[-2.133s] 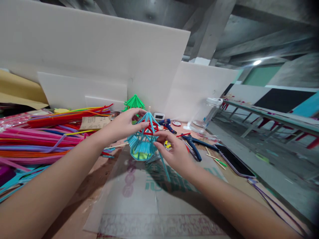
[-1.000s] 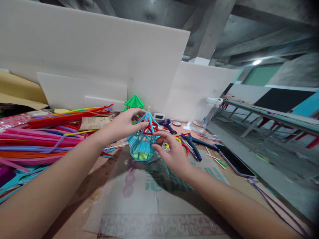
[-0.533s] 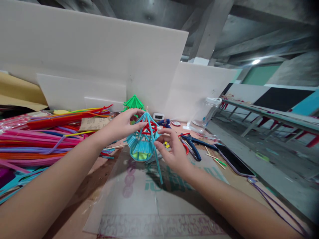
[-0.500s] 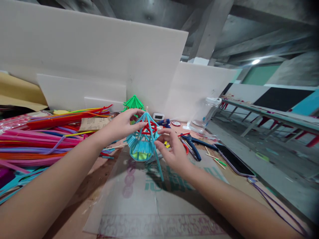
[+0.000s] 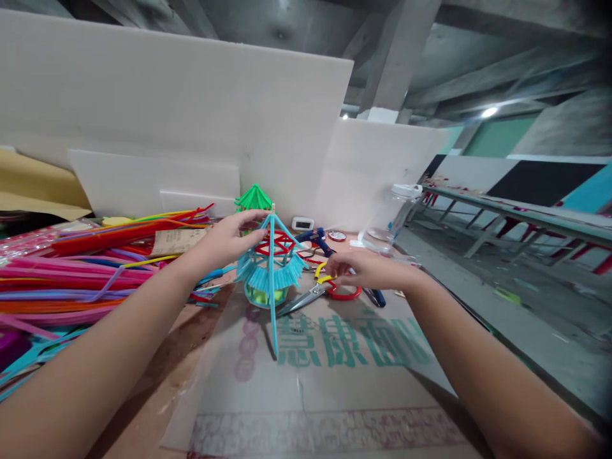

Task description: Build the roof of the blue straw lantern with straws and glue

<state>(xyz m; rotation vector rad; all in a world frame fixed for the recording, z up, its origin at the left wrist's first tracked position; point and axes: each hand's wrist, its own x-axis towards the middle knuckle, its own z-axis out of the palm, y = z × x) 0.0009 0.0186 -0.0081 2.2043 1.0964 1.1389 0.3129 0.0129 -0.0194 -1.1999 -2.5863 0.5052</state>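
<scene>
A small pavilion model [image 5: 287, 274] made of pipe cleaners stands before me, with a blue fringed lower roof, a red lattice band and blue roof ribs meeting at a stick on top. One long blue pipe cleaner [image 5: 273, 319] hangs from the peak down the front, past the base. My left hand [image 5: 232, 237] holds the model's upper left side with thumb and fingers; some fingertips are hidden behind it. Right of the model, my right hand [image 5: 370, 269] has its fingers curled on the handles of the scissors [image 5: 310, 296], which are yellow and red. Their blades lie pointing toward the model's base.
Bundles of coloured pipe cleaners [image 5: 86, 274] lie at left. Behind stand a green-roofed model [image 5: 255, 197], a small white timer [image 5: 302, 223], a blue glue gun [image 5: 315, 239] and a clear bottle [image 5: 389, 217]. A printed plastic sheet [image 5: 306, 395] covers the tabletop.
My right hand has left the hanging blue pipe cleaner and moved right to the scissors' handles. The model has turned a little, so the strand now hangs nearly straight down. My left hand stays on it.
</scene>
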